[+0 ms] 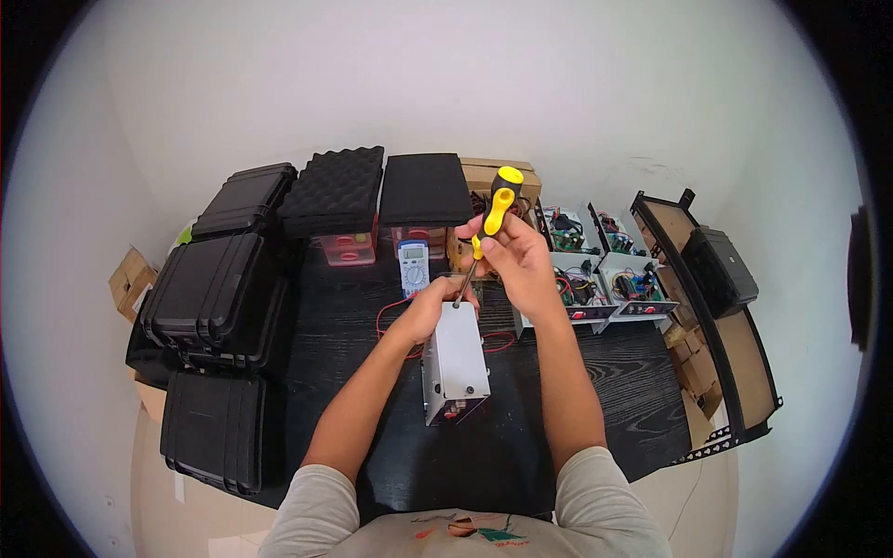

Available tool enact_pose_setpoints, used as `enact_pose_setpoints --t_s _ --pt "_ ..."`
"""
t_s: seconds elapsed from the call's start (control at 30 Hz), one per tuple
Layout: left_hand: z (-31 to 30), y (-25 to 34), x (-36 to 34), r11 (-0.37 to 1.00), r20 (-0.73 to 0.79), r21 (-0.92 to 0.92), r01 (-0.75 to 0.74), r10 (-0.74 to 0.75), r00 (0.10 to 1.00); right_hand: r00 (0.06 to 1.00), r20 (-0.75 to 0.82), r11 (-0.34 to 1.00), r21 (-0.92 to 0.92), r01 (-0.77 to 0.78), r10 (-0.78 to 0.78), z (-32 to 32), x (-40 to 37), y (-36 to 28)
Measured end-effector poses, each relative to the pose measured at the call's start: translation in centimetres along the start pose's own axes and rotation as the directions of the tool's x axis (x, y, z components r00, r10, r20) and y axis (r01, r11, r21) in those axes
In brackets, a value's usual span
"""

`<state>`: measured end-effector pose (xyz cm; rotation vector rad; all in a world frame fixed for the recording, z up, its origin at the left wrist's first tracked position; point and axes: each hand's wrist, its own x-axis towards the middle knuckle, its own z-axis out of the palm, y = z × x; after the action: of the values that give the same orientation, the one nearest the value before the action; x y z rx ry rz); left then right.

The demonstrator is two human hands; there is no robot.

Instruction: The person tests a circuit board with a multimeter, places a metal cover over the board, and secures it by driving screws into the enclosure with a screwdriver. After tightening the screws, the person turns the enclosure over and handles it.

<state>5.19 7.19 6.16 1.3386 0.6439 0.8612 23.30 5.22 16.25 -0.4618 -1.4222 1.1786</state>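
Note:
My right hand (516,260) is closed round a yellow and black screwdriver (499,206), held upright and a little tilted. Its shaft runs down to the far end of a white metal box (460,349), where the tip meets a screw hole. At that same end, my left hand (437,309) grips the box, its fingers partly hidden behind it. A dark screw (470,390) shows at the near end of the box top. Just beyond my left hand lies a blue and white multimeter (414,268) with red leads.
Black hard cases (209,288) are stacked on the left. Foam sheets (426,190) rest on clear red-trimmed boxes (350,249) at the back. Open units with circuit boards (584,286) stand to the right, beside a black-framed shelf (735,353) carrying a black case (719,270).

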Motion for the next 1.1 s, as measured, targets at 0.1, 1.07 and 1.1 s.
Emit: enact_pose_setpoints --t_s 0.1,1.07,1.1 --pt "0.1 -0.2 0.0 1.000 -0.032 0.002 -0.003 0.003 0.999 1.000 -0.008 1.000 0.007 -0.029 0.029 0.4 -0.3 -0.6" --pt "5.1 2.5 -9.4 0.268 0.453 0.733 -0.626 0.494 0.742 0.988 -0.147 0.998 -0.051 0.031 -0.038 0.3 -1.2 0.6" --pt "5.1 2.5 -9.3 0.279 0.452 0.725 -0.630 0.498 0.741 0.982 -0.174 0.996 -0.061 0.068 -0.077 0.3 -1.4 0.4"
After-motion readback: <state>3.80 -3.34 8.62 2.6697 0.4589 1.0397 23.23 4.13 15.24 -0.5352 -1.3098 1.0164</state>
